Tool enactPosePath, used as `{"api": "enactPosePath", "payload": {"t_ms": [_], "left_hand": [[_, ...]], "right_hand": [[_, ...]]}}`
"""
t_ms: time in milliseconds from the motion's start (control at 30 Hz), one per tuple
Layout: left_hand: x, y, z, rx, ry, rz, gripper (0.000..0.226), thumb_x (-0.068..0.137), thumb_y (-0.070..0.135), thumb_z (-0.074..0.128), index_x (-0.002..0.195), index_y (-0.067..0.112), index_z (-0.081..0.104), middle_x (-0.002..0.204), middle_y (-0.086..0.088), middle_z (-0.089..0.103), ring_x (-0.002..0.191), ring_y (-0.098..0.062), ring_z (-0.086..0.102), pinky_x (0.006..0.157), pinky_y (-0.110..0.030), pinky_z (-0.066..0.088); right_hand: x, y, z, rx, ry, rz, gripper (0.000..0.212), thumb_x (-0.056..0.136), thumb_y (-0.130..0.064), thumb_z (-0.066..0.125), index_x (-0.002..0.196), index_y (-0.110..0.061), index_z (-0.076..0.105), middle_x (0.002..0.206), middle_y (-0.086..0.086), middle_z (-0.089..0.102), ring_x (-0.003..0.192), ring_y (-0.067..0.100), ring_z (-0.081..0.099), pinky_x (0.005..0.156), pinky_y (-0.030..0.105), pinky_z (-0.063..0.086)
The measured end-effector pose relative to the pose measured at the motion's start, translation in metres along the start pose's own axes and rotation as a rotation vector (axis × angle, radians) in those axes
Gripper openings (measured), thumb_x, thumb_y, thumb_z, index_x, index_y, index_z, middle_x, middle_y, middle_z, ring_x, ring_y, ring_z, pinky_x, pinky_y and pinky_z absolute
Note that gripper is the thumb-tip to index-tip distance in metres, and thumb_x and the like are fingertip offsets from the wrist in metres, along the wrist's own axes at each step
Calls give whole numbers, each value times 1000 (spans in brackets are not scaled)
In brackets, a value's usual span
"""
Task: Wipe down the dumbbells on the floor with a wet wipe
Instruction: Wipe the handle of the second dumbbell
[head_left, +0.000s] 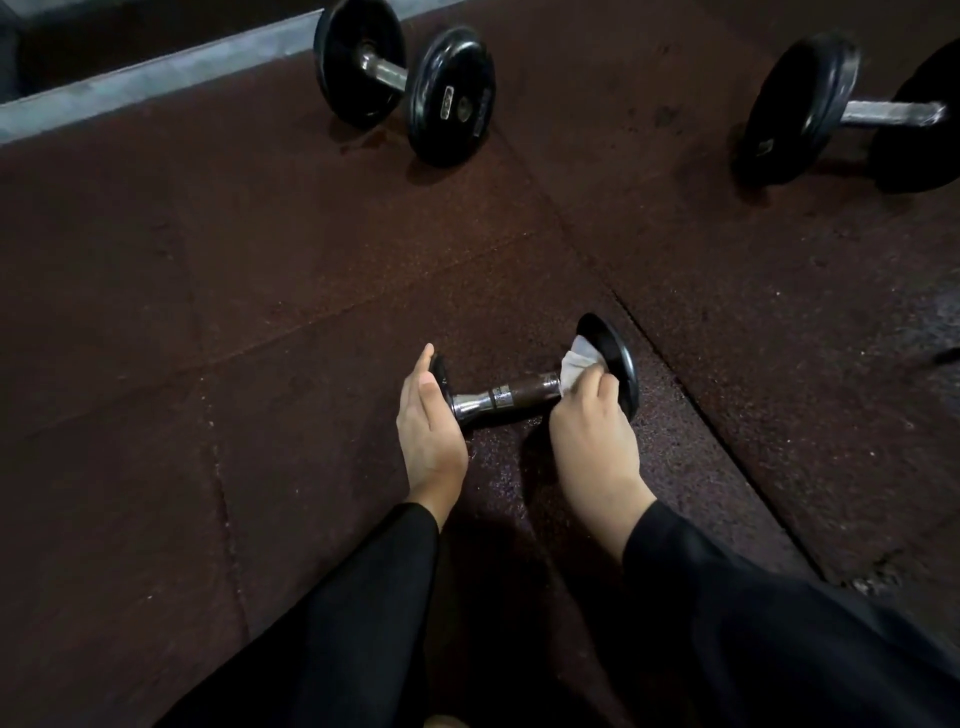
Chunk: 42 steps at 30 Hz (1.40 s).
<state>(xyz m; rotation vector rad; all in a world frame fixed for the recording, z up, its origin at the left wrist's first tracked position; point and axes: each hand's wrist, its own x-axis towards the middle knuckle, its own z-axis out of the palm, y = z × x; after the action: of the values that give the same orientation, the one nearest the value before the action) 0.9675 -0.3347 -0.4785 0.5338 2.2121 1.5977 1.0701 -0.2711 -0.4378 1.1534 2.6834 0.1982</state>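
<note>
**One dumbbell under the wipe, two more waiting**

Nearest me, a small dumbbell (530, 387) lies on the dark rubber floor (260, 312), handle running left to right. Both my hands are on it.

Right hand (592, 431): fingers curled and pinched around the wet wipe (575, 366), pressing it where the handle meets the inner face of the right-hand plate. The wipe is bunched, part of it showing pale above my knuckles, the rest hidden under the hand. It touches both bar and plate.

Left hand (428, 415): fingers held together, palm flat against the outer side of the left plate, thumb over its edge. Bracing, I judge, so the dumbbell does not roll while I rub.

Progress, as far as I can read it: the wiping of this one is under way. The middle of the handle shows a sheen, but whether that is moisture or bare chrome I cannot tell. I cannot say which of its surfaces are already clean.

Left to do, by my estimate: the rest of this dumbbell, then the others. A larger dumbbell (405, 78) sits far and slightly left, near a pale strip (156, 78) along the floor's edge; a few dark spots on the floor beside it could be drips. A second large dumbbell (852, 111) sits far right, partly cut off by the frame. Both are well apart from my hands and show no clear sign either way of having been wiped.
</note>
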Motion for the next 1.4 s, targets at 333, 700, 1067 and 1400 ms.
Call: {"api": "enactPosePath", "payload": {"t_ms": [333, 700, 1067, 1400], "left_hand": [[-1, 2, 1, -24, 18, -27, 41, 101, 18, 22, 135, 15, 44, 137, 6, 45, 123, 3, 34, 105, -13, 24], [1, -1, 1, -14, 10, -24, 40, 101, 20, 23, 135, 15, 44, 138, 5, 45, 122, 7, 33, 95, 5, 21], [2, -4, 1, -23, 5, 7, 51, 94, 32, 20, 135, 13, 43, 128, 16, 42, 122, 7, 33, 96, 5, 20], [1, -2, 2, 1, -1, 0, 54, 91, 32, 18, 136, 13, 43, 138, 5, 45, 122, 6, 32, 93, 8, 18]], "right_hand": [[42, 6, -14, 90, -69, 9, 29, 96, -8, 37, 114, -4, 59, 119, 18, 52, 109, 31, 46, 87, 32, 42], [18, -2, -9, -12, -36, 32, 46, 90, 1, 18, 119, 5, 53, 125, 27, 43, 112, 34, 44, 90, 33, 41], [20, 4, -5, 26, -159, -1, 40, 98, -3, 29, 135, 10, 35, 140, 28, 30, 131, 37, 29, 108, 36, 30], [54, 13, -24, 84, -202, -79, 33, 98, -10, 35, 123, -6, 55, 127, 13, 53, 118, 29, 48, 93, 34, 41]]}}
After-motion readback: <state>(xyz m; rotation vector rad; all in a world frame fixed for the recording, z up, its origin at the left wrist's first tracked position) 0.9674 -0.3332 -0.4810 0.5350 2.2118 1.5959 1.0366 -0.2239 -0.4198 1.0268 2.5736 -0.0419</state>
